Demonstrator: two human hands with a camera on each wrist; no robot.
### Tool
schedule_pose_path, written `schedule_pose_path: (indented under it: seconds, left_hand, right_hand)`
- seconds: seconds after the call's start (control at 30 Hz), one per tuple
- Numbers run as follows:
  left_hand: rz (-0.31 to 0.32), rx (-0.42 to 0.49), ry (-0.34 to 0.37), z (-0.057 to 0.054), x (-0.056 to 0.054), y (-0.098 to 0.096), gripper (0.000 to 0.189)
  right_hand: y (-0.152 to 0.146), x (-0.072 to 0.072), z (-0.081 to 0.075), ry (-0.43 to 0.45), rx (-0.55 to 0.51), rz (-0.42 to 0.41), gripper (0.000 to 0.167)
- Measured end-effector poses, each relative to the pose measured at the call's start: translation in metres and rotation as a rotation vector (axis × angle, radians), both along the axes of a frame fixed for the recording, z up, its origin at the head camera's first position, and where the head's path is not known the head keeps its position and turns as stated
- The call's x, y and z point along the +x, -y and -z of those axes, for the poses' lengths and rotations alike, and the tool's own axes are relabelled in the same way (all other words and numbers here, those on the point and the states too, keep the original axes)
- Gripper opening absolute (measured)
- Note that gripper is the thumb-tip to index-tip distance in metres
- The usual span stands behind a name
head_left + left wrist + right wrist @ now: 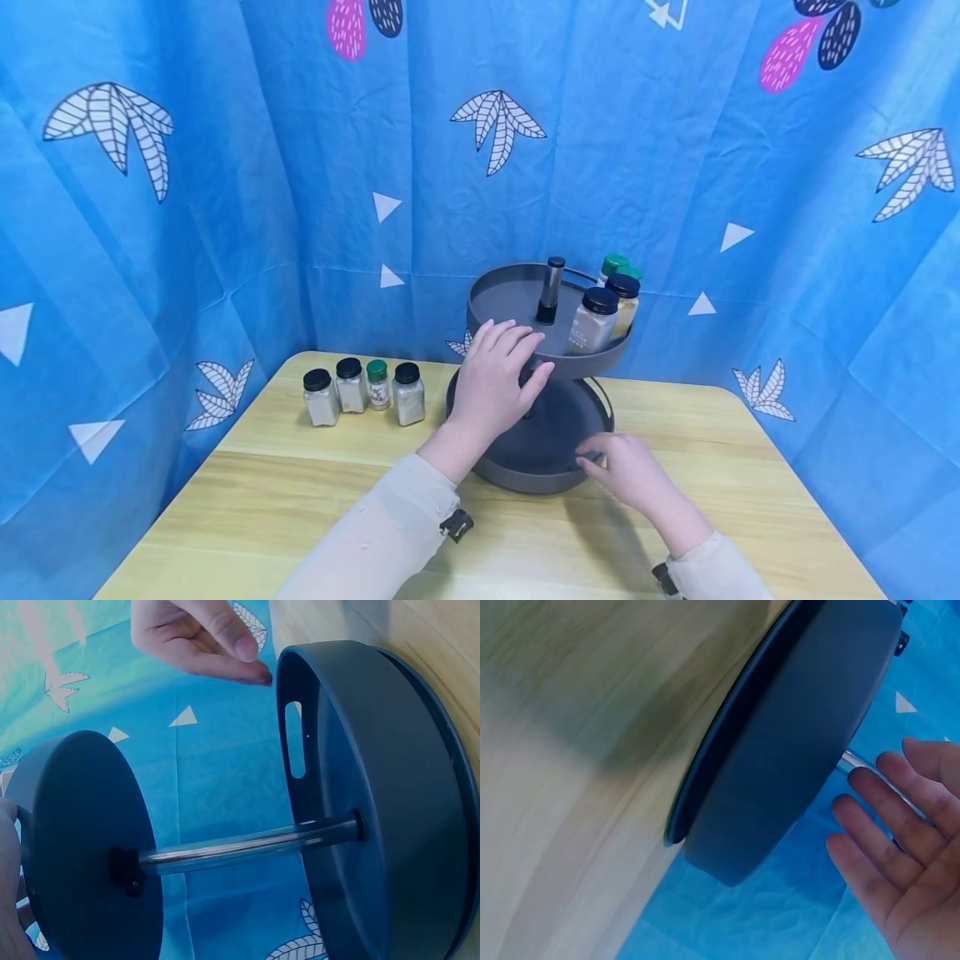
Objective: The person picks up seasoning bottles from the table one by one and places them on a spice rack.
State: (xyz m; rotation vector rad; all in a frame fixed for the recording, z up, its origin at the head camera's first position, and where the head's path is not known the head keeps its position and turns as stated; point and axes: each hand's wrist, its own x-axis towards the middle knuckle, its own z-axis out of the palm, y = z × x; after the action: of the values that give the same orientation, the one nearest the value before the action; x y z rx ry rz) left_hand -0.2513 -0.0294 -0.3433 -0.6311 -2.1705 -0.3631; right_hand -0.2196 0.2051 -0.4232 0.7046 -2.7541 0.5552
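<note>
A dark grey two-tier turntable tray stands on the table, its upper tier (510,296) joined to the lower tier (536,437) by a metal post (247,847). My left hand (495,375) lies at the front left rim of the upper tier, fingers extended over the edge. Beside the right rim of the lower tier is my right hand (626,471), fingers loosely bent and holding nothing; its palm side shows in the right wrist view. Black-capped jars (592,321) and green-capped bottles (613,265) stand at the right of the upper tier.
At the left back of the table (360,483) several seasoning jars stand in a row: black-capped ones (321,407) and a green-capped one (378,393). A blue patterned curtain (450,208) hangs behind and along both sides.
</note>
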Motion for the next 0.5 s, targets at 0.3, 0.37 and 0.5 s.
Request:
schedule_pose_path:
  seconds: [0.3,0.37,0.5]
  left_hand:
    - [-0.004,0.001,0.009,0.0,0.001,0.0,0.042]
    - [-0.004,0.0,0.009,0.0,0.001,0.0,0.042]
    - [-0.003,0.0,0.001,0.001,0.0,0.0,0.042]
  right_hand:
    - [-0.002,-0.003,0.007,0.013,0.01,-0.044,0.005]
    - [-0.002,-0.004,0.009,0.009,0.017,-0.05,0.005]
    - [-0.002,-0.005,0.012,-0.01,0.033,-0.059,0.006]
